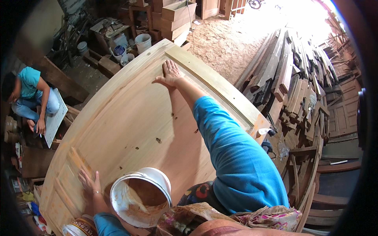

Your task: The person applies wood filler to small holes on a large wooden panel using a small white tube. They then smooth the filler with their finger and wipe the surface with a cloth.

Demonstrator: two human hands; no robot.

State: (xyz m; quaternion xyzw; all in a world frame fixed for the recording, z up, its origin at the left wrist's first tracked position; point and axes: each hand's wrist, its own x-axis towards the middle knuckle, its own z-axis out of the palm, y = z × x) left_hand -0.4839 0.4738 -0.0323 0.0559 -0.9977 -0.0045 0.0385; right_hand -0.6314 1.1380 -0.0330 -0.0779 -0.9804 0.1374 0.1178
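A large pale wooden panel (130, 114) with a raised frame and several dark knots or holes lies in front of me. At its far end, my right hand (170, 73) rests flat beside the moulding, fingers stretched and thumb apart. My left hand (90, 181) is spread open on the near left part, next to a raised strip (67, 196). Between my arms and close to my body stands a white bucket (117, 200), its inside smeared with brownish filler or paint. I see no tool in either hand.
A white tub (80, 227) stands at the lower left. To the left a person (31, 96) in a teal shirt crouches, working on a light board (59, 118). Stacked timber (275, 67) lies along the right. Buckets (143, 42) and wooden boxes (178, 11) stand beyond the panel.
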